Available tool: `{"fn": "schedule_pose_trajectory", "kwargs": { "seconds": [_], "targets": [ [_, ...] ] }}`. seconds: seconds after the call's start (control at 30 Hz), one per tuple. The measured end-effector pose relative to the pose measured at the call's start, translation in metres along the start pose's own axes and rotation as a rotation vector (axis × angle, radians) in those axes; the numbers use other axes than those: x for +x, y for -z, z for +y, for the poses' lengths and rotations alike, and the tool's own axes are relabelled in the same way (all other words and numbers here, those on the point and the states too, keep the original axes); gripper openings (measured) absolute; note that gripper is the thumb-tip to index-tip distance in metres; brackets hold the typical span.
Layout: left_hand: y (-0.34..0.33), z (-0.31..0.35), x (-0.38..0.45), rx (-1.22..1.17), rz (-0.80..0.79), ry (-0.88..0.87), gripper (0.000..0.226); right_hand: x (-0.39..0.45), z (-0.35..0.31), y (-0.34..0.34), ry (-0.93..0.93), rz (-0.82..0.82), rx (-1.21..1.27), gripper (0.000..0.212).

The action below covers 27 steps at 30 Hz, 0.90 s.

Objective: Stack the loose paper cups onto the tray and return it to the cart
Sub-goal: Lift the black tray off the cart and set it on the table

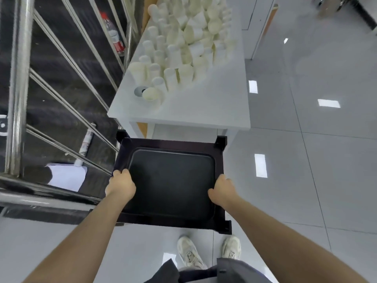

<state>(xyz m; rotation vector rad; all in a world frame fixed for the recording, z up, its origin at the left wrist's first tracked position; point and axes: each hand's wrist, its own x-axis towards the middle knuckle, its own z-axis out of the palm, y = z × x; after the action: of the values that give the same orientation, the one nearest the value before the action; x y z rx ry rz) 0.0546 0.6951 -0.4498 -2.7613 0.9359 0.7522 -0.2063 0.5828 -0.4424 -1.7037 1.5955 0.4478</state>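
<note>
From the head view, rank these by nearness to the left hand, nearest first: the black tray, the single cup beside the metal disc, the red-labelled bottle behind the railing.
1. Black tray: the left hand grips its left edge.
2. Single cup: ahead on the white table's near left corner, beside the metal disc.
3. Red-labelled bottle: farthest, behind the railing, up left.

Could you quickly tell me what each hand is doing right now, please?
Left hand: grips the left rim of the black tray.
Right hand: grips the tray's right rim.
</note>
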Motion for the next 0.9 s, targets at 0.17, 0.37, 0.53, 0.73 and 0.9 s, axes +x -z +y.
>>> {"fn": "schedule_pose_trajectory", "kwargs": {
  "seconds": [0.17, 0.37, 0.53, 0.73, 0.9],
  "targets": [
    [-0.003, -0.007, 0.008, -0.063, 0.014, -0.004, 0.042, 0.001, 0.003, -0.010, 0.016, 0.050, 0.056, 0.029],
    [-0.003, -0.011, 0.013, -0.081, 0.007, 0.007, 0.044, 0.003, 0.001, -0.016, 0.037, 0.070, 0.038, 0.027],
    [0.000, -0.015, 0.012, -0.091, 0.005, 0.020, 0.039, 0.002, 0.005, -0.010, 0.047, 0.082, 0.012, 0.028],
    [-0.007, -0.013, 0.001, -0.178, 0.034, 0.022, 0.025, 0.002, 0.010, 0.010, 0.084, 0.105, -0.004, 0.035],
    [-0.007, -0.007, -0.014, -0.257, 0.077, 0.012, 0.021, 0.002, 0.018, 0.035, 0.137, 0.153, 0.005, 0.039]
  ]
}}
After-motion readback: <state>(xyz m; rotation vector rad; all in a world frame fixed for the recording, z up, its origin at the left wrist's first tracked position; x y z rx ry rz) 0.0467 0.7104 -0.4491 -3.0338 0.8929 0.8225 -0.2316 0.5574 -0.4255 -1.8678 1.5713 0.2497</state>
